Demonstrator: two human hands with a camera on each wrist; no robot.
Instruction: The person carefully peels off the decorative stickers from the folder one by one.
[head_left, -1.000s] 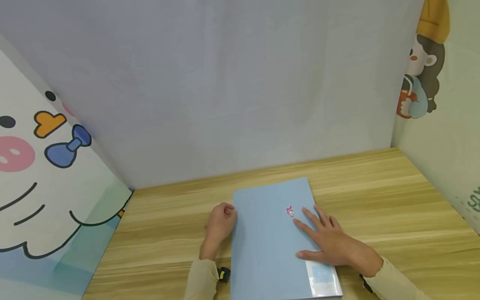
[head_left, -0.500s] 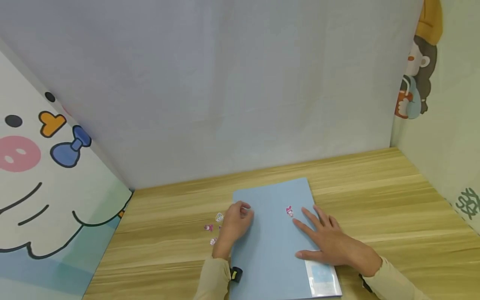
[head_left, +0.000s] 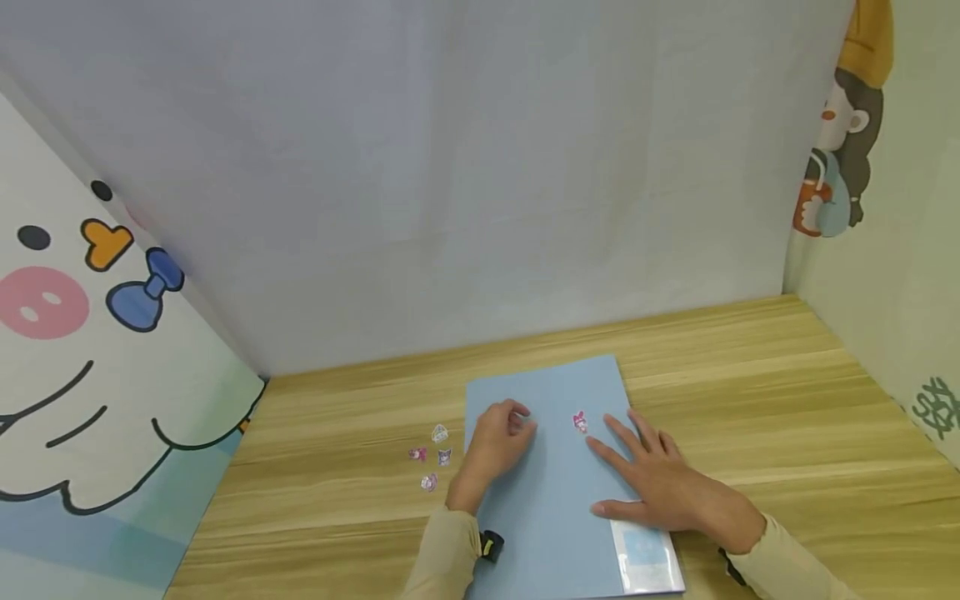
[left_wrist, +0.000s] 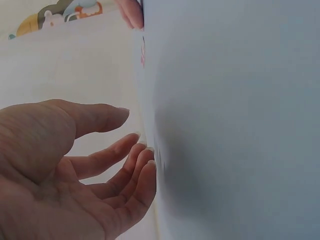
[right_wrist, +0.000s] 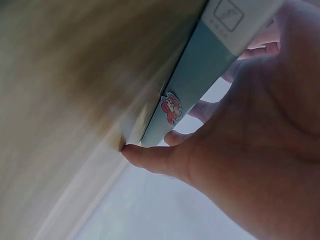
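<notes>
A light-blue folder (head_left: 551,508) lies on the table, a small pink character sticker (head_left: 580,422) on its cover. Over the folder's left part, my left hand (head_left: 498,437) has loosely bent fingers. In the left wrist view its thumb stands apart from the fingers, nothing is between them, and the fingertips (left_wrist: 151,165) are at or very near the blue cover. My right hand (head_left: 660,487) rests with spread fingers on the folder's right side. In the right wrist view a red sticker (right_wrist: 171,108) shows on a blue strip beside that hand.
Several small stickers (head_left: 445,457) lie loose on the wooden table (head_left: 322,467), left of the folder. A clear label pocket (head_left: 648,557) sits at the folder's lower right. A pale backdrop (head_left: 480,192) and printed side panels (head_left: 67,367) enclose the table.
My left hand has moved right, from beside the folder's left edge to over its cover, uncovering the loose stickers. The right hand has stayed in place.
</notes>
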